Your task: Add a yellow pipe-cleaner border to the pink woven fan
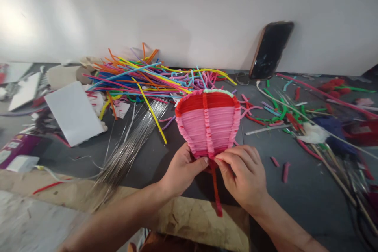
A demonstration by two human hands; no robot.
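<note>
Above the table edge I hold a pink and red pipe-cleaner piece point(193, 124), wide at the top and narrow at the bottom, with ribbed edges and a wrapped rib down its middle. My left hand point(184, 169) is closed on its lower left, thumb lying near the base of the rib. My right hand point(243, 171) pinches at the same base from the right, thumb and forefinger together. From between the hands hangs a loose red-orange pipe cleaner point(216, 193). The far side of the piece is hidden.
A heap of coloured pipe cleaners point(141, 73) lies at the back, with a bundle of thin wires point(132, 141) before it. A phone point(271, 49) leans on the wall. A white card point(73, 114) is at left; scraps and a white cable point(295, 108) spread at right.
</note>
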